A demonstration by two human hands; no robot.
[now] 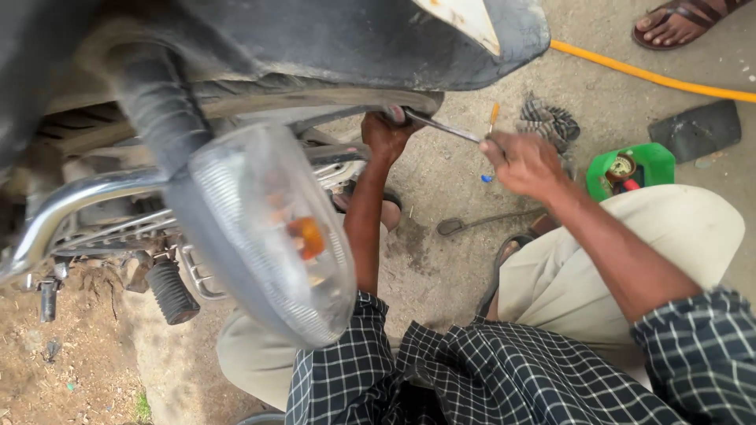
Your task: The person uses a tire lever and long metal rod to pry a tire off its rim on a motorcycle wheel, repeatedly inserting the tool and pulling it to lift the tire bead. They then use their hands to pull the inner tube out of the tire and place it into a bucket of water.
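While the motorbike (260, 47) fills the whole top and left of the view, the person is crouched right beside it on the bare concrete ground (441, 275), knees in beige trousers and checked sleeves at the bottom edge. Biggest thing up close is the clear indicator lamp (272, 228) with its orange bulb inside, hanging off a black stalk, and behind it runs a chrome rail (87, 197) with a black footpeg (171, 291) lower down. The left hand (386, 135) is reaching up under the dark mudguard and is closed around something at the wheel rim, though I can't make out exactly what it's pinching. The right hand (524, 164) has its fingers wrapped tight on the handle end of a thin metal rod tool (442, 127), which slants up and left so its tip meets the left hand, right under the mudguard. Off to the right on the ground there's a green tub (650, 161) with a small tin in it, a black rubber scrap (697, 130) beside that, and a yellow hose (654, 76) running across the top right. Someone else's sandalled foot (677, 22) pokes in at the top corner. A flat tyre lever (488, 222) lies on the concrete between the knees.
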